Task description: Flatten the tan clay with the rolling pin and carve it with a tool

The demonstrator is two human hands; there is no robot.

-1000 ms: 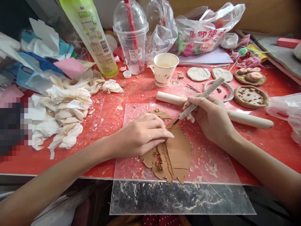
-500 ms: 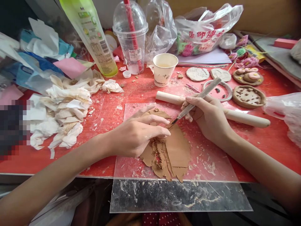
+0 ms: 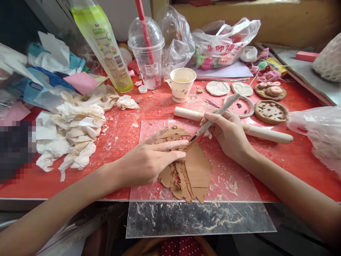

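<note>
My right hand (image 3: 230,133) grips a clay-smeared, pen-shaped clay tool (image 3: 215,117). Its thin dark tip points down and left, at the upper part of a flat brown clay slab (image 3: 198,170). Close to that tip, my left hand (image 3: 151,156) lies over the slab's left side with its fingers stretched out, hiding some of the clay. Below the fingers, a torn groove and long cut strips run down the slab, whose lower edge is ragged. Under the slab is a clear plastic sheet (image 3: 229,222), jutting past the table's front edge.
Behind my right hand lies a pale rolling pin (image 3: 269,134). A paper cup (image 3: 182,85) of cloudy liquid, a domed plastic cup (image 3: 146,49) and a leaning green bottle (image 3: 106,53) stand farther back. Crumpled tissues (image 3: 77,124) pile up left; clay discs (image 3: 271,111) sit right.
The view has shifted slightly, so the back of the table sits lower. The tool tip stays near the left fingertips, and both hands hold nearly the same pose over the slab.
</note>
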